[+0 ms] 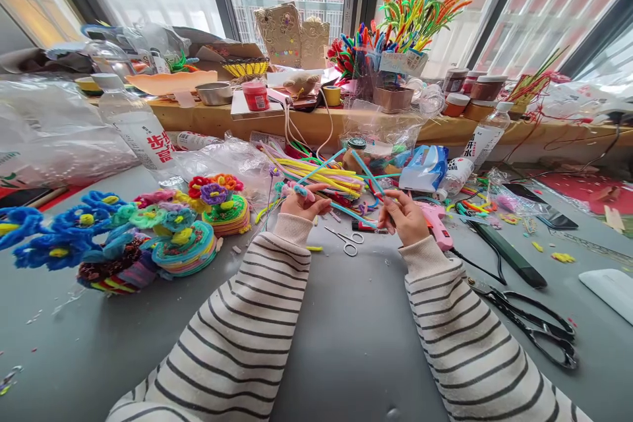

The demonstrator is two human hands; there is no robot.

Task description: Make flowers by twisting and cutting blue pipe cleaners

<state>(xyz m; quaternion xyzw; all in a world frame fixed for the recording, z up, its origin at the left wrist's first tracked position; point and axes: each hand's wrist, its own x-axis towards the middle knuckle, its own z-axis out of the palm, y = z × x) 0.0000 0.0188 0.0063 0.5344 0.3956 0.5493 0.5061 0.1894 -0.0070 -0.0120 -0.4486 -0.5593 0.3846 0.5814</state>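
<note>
My left hand (302,206) is closed, with light blue pipe cleaner at its fingers. A small pink fuzzy piece (301,191) sits against its index finger, partly hidden. My right hand (404,216) pinches a light blue pipe cleaner (366,171) that slants up and left from the fingertips. Another light blue length (352,216) runs low between both hands; whether it is the same stem I cannot tell. Small silver scissors (349,241) lie between my wrists. Behind the hands is a pile of yellow and pink pipe cleaners (321,175).
Pipe-cleaner flowers in pots (182,244) stand at the left. To the right are a pink glue gun (437,225), large black-handled scissors (531,316) and a dark green bar (509,256). Water bottles (136,125) and a cluttered shelf (198,120) line the back.
</note>
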